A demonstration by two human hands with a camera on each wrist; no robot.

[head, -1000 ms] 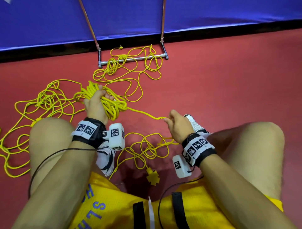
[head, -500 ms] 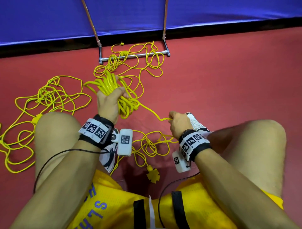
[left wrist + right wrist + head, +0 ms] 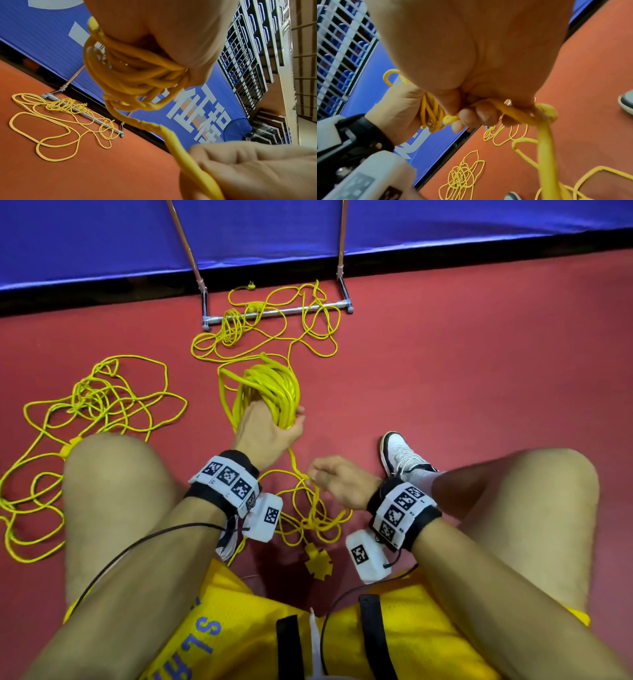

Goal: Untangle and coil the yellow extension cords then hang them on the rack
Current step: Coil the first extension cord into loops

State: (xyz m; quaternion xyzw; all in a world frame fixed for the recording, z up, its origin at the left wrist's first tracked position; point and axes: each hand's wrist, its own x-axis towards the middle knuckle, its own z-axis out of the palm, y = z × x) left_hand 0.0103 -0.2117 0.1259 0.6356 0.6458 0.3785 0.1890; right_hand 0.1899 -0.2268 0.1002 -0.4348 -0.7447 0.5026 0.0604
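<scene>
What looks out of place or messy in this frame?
Yellow cord lies tangled over the rack's base bar on the floor rather than hanging, and another loose tangle sprawls beside the left knee. Only the coil in the left hand is tidy; the right hand grips its trailing cord. No damage shows.

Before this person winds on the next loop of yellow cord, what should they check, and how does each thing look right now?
1. Left hand grips the coil firmly: ok.
2. Right hand holds the feeding strand: ok.
3. Slack by the plug is tangle-free: not ok, loops cross.
4. Cord on the rack's base bar is freed: not ok, draped over it.
5. Pile beside the left knee is untangled: not ok.
6. Which cords join: cannot tell.
</scene>
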